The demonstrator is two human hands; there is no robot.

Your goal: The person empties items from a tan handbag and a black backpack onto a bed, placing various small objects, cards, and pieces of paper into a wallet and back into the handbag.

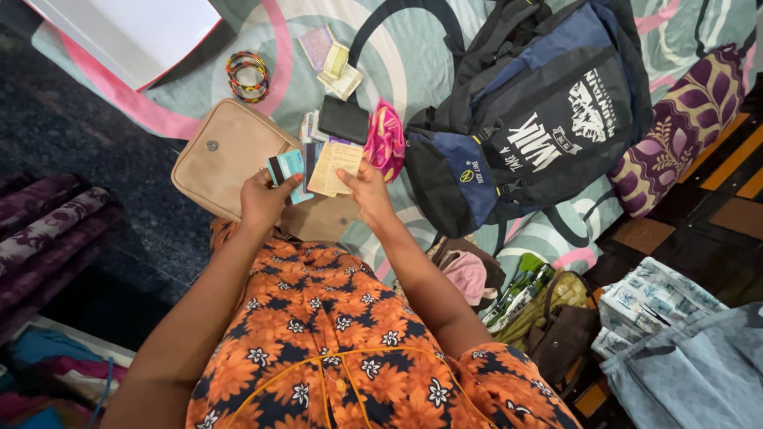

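Bedspread: soft printed cloth, pale green-grey with wide pink and white curved bands, covers most of the top half.

Backpack: black and navy woven nylon, bulky, lying flat on the bedspread to the right, white print on the front pocket, black strap loop arcing off its top-left.

Patterned cushion: purple with cream leaf shapes, at the backpack's right edge.

White flat board, red edge, top-left corner, smooth and rigid.

Tan shoulder bag: smooth leather-like, rounded-rectangle flap with one metal snap, lying just left of the hands.

Pink pouch: glossy patterned fabric, crumpled, between the black wallet and the backpack.

Black wallet: matte, rectangular, closed, sits on a small stack of cards just above the hands.

Bangles: stacked beaded rings, multicolour, well clear of the bag's top edge.

Folded paper notes: small loose pile above the wallet.

Left hand: fingers curled, thumb clamped over a fan of teal plastic cards, thin and glossy, held against the tan bag's right edge.

Right hand: thumb and forefinger pinching the lower corner of a beige paper card, matte, printed, rectangular, tilted, overlapping the teal cards' right side.

Both items are held over the lap, just below the wallet.
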